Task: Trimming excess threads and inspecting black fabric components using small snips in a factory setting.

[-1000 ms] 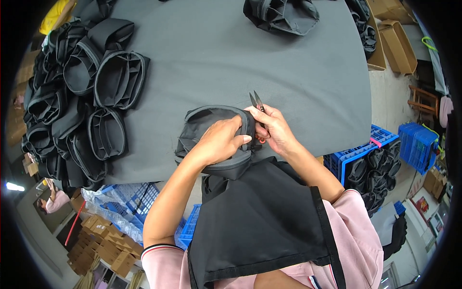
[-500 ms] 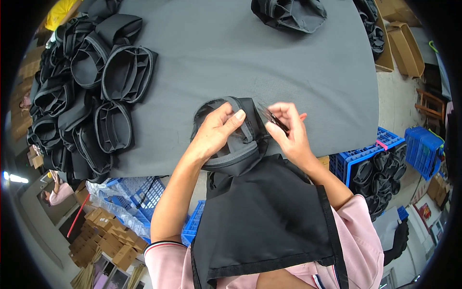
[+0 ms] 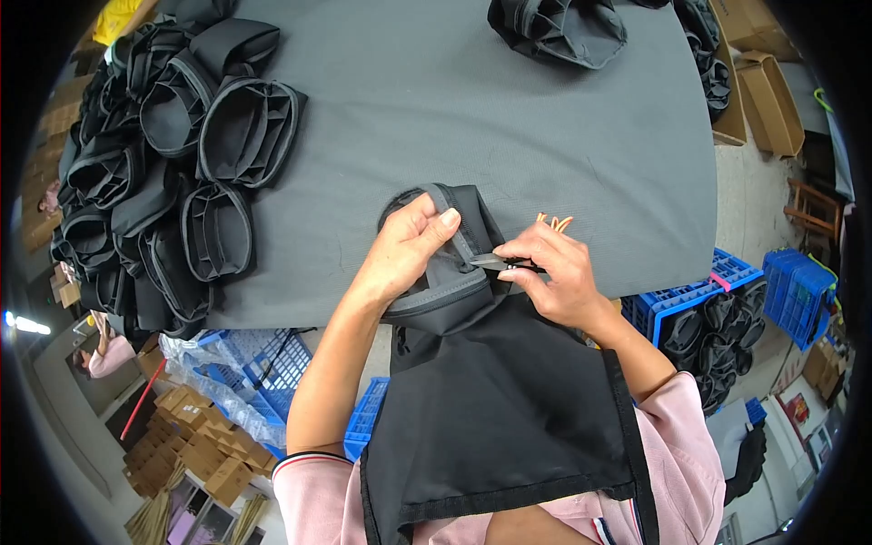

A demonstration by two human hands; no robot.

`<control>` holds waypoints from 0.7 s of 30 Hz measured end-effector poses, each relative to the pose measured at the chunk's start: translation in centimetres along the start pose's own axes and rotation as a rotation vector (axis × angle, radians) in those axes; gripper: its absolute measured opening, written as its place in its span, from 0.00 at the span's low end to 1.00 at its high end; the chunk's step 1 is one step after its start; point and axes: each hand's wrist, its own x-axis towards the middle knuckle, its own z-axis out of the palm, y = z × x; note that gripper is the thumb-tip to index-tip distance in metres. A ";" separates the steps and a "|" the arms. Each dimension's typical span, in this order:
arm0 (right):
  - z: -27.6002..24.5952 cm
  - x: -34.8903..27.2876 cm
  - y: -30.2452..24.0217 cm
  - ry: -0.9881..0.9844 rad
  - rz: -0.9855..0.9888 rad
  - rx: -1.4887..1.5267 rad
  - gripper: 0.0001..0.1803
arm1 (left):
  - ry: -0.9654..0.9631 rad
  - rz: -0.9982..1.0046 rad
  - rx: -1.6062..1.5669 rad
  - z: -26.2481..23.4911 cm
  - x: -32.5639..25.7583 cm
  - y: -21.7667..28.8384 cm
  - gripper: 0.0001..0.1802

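Observation:
My left hand (image 3: 409, 243) is closed on the rim of a black zippered pouch (image 3: 445, 313), thumb on top and fingers inside its opening. The pouch rests at the table's near edge, against the black apron (image 3: 509, 409) I wear. In my right hand (image 3: 559, 272) is a pair of small thread snips (image 3: 490, 262), gripped between thumb and fingers. Their metal blades point left and lie at the pouch's zipper edge, close to my left thumb. Thin orange loops (image 3: 556, 222) stick out behind my right fingers; I cannot tell what they are.
Several similar black pouches (image 3: 245, 132) are heaped on the left of the grey-covered table (image 3: 409, 118). Another black pouch (image 3: 563, 32) lies at the far side. Blue crates (image 3: 690, 291) stand below the right edge, one with pouches inside. Cardboard boxes (image 3: 767, 100) sit beyond.
My right hand has turned and brought the snips left and down, so their blades now meet the pouch's edge. My left hand keeps its hold on the pouch.

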 end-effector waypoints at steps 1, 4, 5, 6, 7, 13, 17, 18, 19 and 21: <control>0.0 0.1 0.0 0.008 -0.004 0.003 0.12 | -0.013 -0.012 0.041 -0.2 0.1 0.0 0.15; -0.2 0.0 0.4 -0.005 0.020 0.002 0.12 | -0.012 0.012 -0.059 0.6 0.1 1.0 0.15; -0.3 0.0 0.4 -0.006 0.016 0.001 0.12 | -0.010 0.015 -0.060 0.5 0.2 1.0 0.15; -0.5 0.1 0.3 0.011 0.046 0.042 0.11 | -0.017 0.018 -0.058 0.3 0.3 1.0 0.15; -0.4 0.0 0.1 0.026 0.078 0.084 0.11 | -0.022 0.019 -0.056 0.2 0.2 0.8 0.15; -0.6 1.6 -1.4 -0.087 0.093 0.001 0.10 | -0.009 -0.043 -0.147 0.1 -0.7 2.5 0.13; -2.8 1.6 -3.5 0.072 -0.061 0.053 0.10 | -0.142 0.074 -0.359 0.2 -3.5 5.5 0.12; -3.3 1.4 -4.4 0.127 -0.058 0.092 0.14 | -0.200 0.051 -0.405 -0.3 -3.8 5.1 0.12; -3.4 2.0 -4.6 0.157 -0.091 0.166 0.16 | -0.261 0.028 -0.448 -1.3 -3.8 4.2 0.12; -2.5 2.7 -3.0 0.115 0.273 0.255 0.15 | -0.223 -0.043 -0.516 -2.9 -3.5 3.7 0.10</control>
